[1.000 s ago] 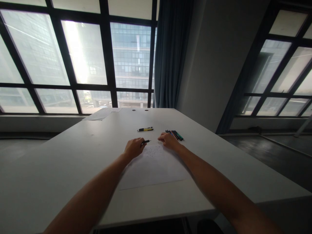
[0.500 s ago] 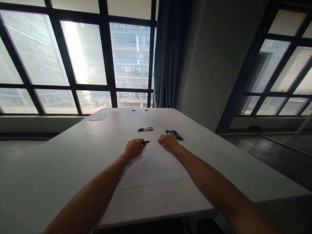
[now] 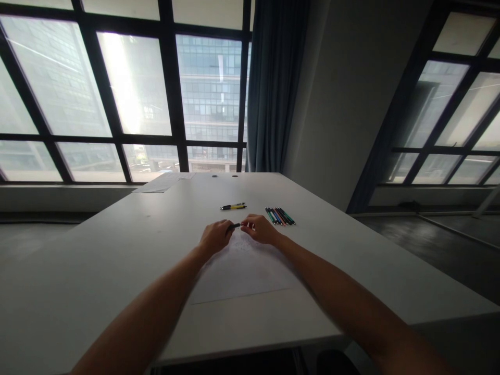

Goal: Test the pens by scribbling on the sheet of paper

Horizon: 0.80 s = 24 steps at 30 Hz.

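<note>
- White counter [image 3: 128, 255], long, running toward the windows.
- Loose papers [image 3: 160, 183], far left end, overlapping.
- Two dark round discs [image 3: 214, 176] set near the far edge; can't tell from here what they are.
- Big window [image 3: 172, 83], black frame; glassy building [image 3: 213, 86] outside, glare in one pane.
- Blue curtain [image 3: 271, 94], bunched beside it.
- Grey wall section [image 3: 336, 104], then second window [image 3: 441, 130] to my right.
- Grey floor [image 3: 449, 239], shiny patches; pale slanted bar [image 3: 486, 202] at right.
</note>
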Each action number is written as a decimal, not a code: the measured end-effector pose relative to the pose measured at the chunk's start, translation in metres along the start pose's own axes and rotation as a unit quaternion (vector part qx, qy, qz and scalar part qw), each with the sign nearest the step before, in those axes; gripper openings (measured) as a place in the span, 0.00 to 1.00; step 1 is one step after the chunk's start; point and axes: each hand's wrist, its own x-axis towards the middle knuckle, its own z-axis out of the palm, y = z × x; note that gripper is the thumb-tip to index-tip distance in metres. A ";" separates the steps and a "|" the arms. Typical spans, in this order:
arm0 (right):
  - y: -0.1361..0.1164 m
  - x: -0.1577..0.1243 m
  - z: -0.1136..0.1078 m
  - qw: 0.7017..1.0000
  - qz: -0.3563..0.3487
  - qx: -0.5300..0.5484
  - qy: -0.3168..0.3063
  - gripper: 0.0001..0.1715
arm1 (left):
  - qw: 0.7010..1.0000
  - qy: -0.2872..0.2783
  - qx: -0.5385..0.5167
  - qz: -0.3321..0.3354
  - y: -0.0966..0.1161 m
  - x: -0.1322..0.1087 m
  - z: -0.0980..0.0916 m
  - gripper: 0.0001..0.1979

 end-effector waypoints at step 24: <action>0.023 -0.006 -0.009 0.954 0.105 -0.277 -0.037 0.05 | 1.000 -0.028 0.005 -0.008 0.007 -0.001 -0.003 0.10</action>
